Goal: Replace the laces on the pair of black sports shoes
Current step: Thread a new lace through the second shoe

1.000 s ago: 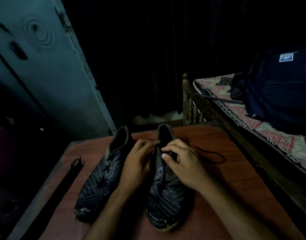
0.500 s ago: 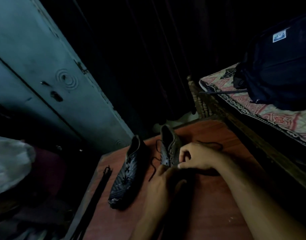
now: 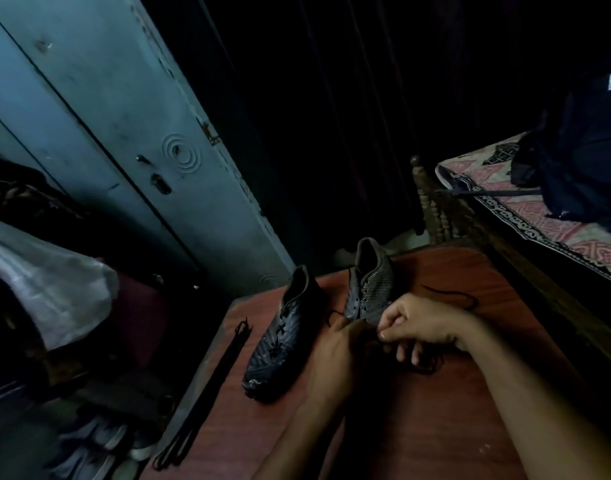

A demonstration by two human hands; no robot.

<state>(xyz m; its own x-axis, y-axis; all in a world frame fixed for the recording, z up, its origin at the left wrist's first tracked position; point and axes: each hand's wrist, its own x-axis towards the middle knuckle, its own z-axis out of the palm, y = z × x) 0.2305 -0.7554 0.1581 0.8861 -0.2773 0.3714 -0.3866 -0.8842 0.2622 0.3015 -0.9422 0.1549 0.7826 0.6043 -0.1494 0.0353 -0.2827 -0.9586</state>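
Note:
Two black sports shoes lie on a reddish wooden table (image 3: 418, 427). The left shoe (image 3: 283, 337) lies flat with its lace in. The right shoe (image 3: 369, 282) is tipped on its side, its eyelets showing. My left hand (image 3: 335, 358) holds the front of the right shoe. My right hand (image 3: 418, 325) is curled over the shoe, its thumb and fingers pinching a black lace (image 3: 432, 367) that trails under the hand. A second loose black lace (image 3: 453, 296) curls on the table behind my right hand. A bundle of black laces (image 3: 207, 393) lies along the table's left edge.
A blue-grey metal cupboard door (image 3: 124, 133) stands to the left. A bed with a patterned sheet (image 3: 539, 230) and a dark backpack (image 3: 581, 161) is close on the right. Cloth and other shoes (image 3: 89, 445) lie on the floor at the left.
The view has swung left and down. The right shoe has been tipped onto its side, and my right hand has drawn its lace out toward me.

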